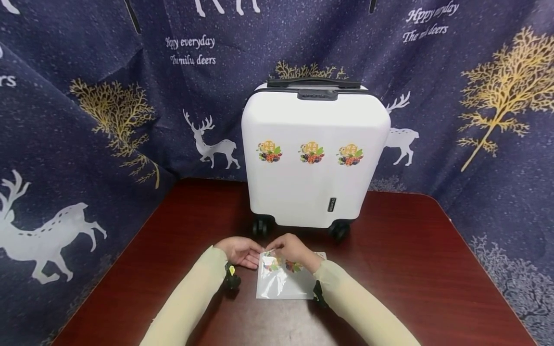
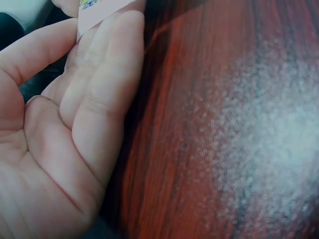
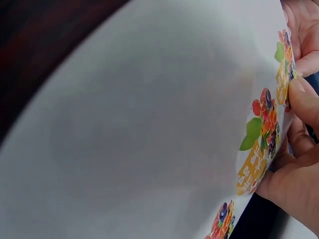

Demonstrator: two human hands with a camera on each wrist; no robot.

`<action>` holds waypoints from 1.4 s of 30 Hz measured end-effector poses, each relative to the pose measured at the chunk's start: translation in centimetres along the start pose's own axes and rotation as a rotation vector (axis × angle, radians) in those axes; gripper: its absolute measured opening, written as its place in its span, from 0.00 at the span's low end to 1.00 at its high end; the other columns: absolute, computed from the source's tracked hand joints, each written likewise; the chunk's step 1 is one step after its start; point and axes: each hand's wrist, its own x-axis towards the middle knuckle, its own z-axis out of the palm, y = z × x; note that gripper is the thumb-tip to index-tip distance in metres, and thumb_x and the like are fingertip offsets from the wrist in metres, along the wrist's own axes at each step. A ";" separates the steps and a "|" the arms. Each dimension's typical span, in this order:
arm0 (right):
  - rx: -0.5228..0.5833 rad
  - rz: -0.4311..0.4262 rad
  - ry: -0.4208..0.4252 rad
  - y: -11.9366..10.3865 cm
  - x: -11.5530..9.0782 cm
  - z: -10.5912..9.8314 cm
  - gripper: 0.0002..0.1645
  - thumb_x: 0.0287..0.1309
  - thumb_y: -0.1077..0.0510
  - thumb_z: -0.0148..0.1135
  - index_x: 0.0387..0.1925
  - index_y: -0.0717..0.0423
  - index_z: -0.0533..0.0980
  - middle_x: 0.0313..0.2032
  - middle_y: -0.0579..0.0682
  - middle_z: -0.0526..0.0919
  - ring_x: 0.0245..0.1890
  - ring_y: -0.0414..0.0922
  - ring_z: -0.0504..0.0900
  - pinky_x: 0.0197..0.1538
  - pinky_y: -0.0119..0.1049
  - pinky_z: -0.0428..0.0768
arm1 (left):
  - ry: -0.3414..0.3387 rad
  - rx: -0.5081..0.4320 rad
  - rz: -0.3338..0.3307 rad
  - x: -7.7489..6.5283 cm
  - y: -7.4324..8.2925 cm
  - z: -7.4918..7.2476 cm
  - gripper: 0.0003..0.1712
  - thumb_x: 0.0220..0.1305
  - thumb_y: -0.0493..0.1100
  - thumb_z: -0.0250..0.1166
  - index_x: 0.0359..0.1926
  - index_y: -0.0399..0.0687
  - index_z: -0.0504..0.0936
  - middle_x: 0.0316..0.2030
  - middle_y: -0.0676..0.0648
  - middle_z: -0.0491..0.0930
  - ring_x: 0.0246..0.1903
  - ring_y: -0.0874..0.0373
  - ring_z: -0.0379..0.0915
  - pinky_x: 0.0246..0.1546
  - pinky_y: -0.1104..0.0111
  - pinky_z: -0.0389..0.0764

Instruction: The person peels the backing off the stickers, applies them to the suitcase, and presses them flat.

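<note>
A white glossy sticker sheet [image 1: 283,287] is held over the dark red table, with fruit-patterned stickers [image 3: 261,134] along its far edge. My left hand [image 1: 243,252] pinches the sheet's far left corner between thumb and fingers, palm partly turned up in the left wrist view. My right hand [image 1: 295,250] grips the far edge close beside it, the thumb [image 3: 305,102] lying at the sticker nearest the left hand. Whether that sticker is lifting from its backing I cannot tell. Behind the hands stands a white suitcase [image 1: 311,185] bearing three similar stickers in a row.
The suitcase's black wheels [image 1: 339,230] rest on the table [image 1: 415,269] just beyond the hands. A dark blue cloth [image 1: 195,86] printed with deer and trees hangs behind and at both sides.
</note>
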 end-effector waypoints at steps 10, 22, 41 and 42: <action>0.002 -0.017 0.038 0.0 -0.2 0.0 0.09 0.57 0.68 0.69 0.39 0.59 0.89 0.40 0.56 0.91 0.43 0.46 0.85 0.46 0.31 0.82 | 0.025 -0.012 0.014 -0.1 0.1 0.1 0.14 0.74 0.38 0.55 0.30 0.47 0.81 0.25 0.51 0.85 0.26 0.64 0.83 0.34 0.72 0.87; 0.043 -0.003 0.078 0.2 -0.3 0.8 0.06 0.59 0.66 0.69 0.37 0.58 0.89 0.39 0.54 0.90 0.41 0.42 0.82 0.45 0.31 0.80 | 0.011 -0.033 0.043 0.0 -0.6 -0.1 0.13 0.74 0.38 0.54 0.33 0.46 0.82 0.28 0.50 0.86 0.31 0.62 0.84 0.41 0.69 0.89; 0.037 -0.004 0.015 0.0 -0.3 -0.2 0.04 0.64 0.64 0.66 0.37 0.60 0.86 0.39 0.54 0.90 0.38 0.38 0.81 0.44 0.32 0.81 | 0.075 -0.014 0.049 -0.5 0.1 0.4 0.11 0.73 0.40 0.55 0.37 0.42 0.82 0.29 0.49 0.87 0.32 0.62 0.85 0.41 0.71 0.89; 0.032 -0.005 0.010 -0.1 -0.3 -0.2 0.04 0.64 0.65 0.66 0.37 0.60 0.86 0.39 0.54 0.90 0.38 0.39 0.81 0.44 0.32 0.81 | 0.075 -0.010 0.051 -0.5 0.0 0.4 0.11 0.73 0.40 0.55 0.37 0.42 0.82 0.29 0.49 0.87 0.32 0.62 0.85 0.41 0.71 0.89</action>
